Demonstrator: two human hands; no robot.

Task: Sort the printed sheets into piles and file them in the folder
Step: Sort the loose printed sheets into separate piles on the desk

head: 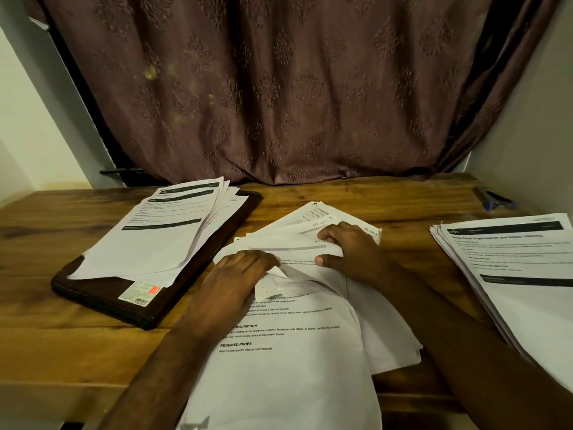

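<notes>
While both hands work the loose middle heap of printed sheets (297,336), the sorting looks only part done. The left hand (238,274) lies on the heap with its fingers bent over a lifted, folded-back corner, apparently pinching it so one sheet can be peeled from those beneath. Just across that corner, the right hand (350,251) grips the fanned far edges of several sheets, thumb in front and fingers curled behind, likely to hold the rest down and keep the fan from sliding. Outward from the left hand's grip, a dark folder (102,296) lies closed on the wooden table (46,342), carrying a pile of sheets (161,237) with black header bars; resting it there probably keeps that pile ready for filing. Well out from the right hand's grip lies a second stack (521,274), neater, with a headed page on top, so two piles seem started. Beyond that stack, by the wall, sits a small blue and black object (496,200), too blurred to name. A brown patterned curtain (279,88) hangs behind the table.
</notes>
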